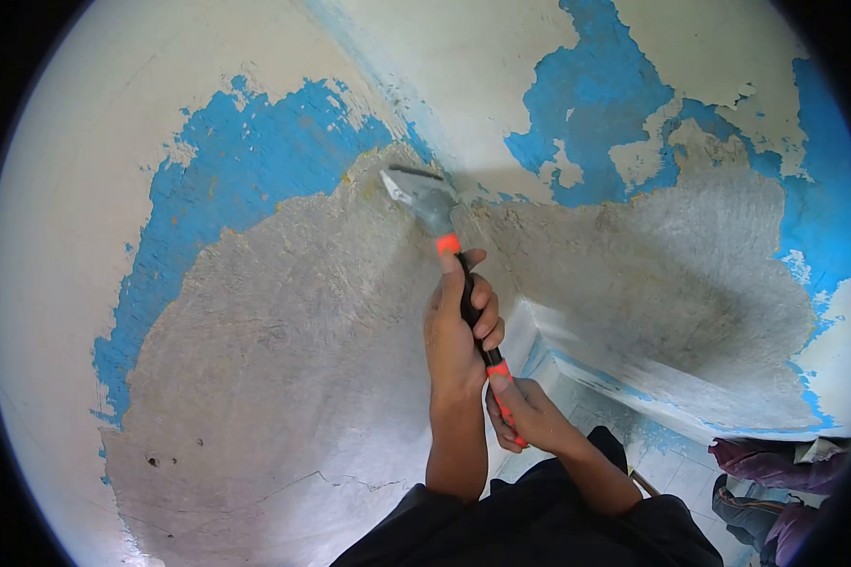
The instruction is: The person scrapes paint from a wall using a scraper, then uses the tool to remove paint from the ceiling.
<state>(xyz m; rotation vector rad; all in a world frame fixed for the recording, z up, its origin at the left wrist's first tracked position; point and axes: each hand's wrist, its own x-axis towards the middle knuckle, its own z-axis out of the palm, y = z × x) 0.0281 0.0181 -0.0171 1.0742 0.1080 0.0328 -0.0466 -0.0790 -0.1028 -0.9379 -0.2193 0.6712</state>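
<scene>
A long scraper (427,200) with a broad metal head and a black and orange-red handle slants up across the middle of the view. My left hand (459,326) is wrapped around the upper handle, its thumb lying along the grip just below the orange-red collar. Lower down, my right hand (525,413) grips the orange-red butt end. The scraper's head lies over the bare grey plaster (284,331) of the left wall, close to the corner and the ragged edge of the blue paint (246,142).
Cream paint (76,255) surrounds the blue on the left wall. The right wall (633,274) shows grey plaster, blue patches and flaking cream. A pale baseboard and tiled floor (657,463) lie below. Purple and dark cloth (775,468) is piled at lower right.
</scene>
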